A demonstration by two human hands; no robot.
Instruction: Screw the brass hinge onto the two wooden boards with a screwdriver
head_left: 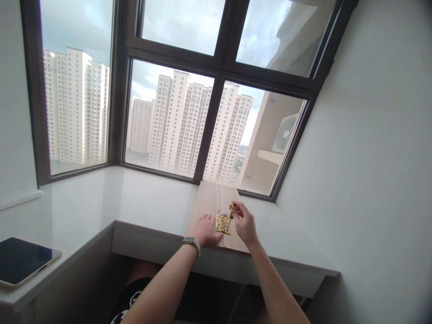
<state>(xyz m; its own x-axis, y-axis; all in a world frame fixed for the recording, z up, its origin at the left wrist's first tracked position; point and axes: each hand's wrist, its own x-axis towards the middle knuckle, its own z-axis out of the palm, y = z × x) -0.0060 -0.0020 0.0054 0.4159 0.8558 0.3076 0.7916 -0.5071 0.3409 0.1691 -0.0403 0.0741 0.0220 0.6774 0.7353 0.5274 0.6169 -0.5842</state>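
Note:
A brass-coloured hinge (219,224) lies open across the seam between two light wooden boards (209,196). My right hand (245,225) grips a small screwdriver (233,207) by its yellow and black handle, the shaft slanting down to the right leaf of the hinge. Whether its tip sits in a screw is too small to tell. Flat on the left board rests my left hand (204,230), fingers stretched out and thumb near the hinge's lower edge; it holds nothing. Several small screws (225,215) appear just beyond the hinge.
The boards lie on a white windowsill counter (151,202) whose front edge is close to my wrists. On the counter's left arm lies a dark-screened tablet (27,258). Dark-framed windows (162,121) rise behind, and a white wall (364,157) bounds the right side.

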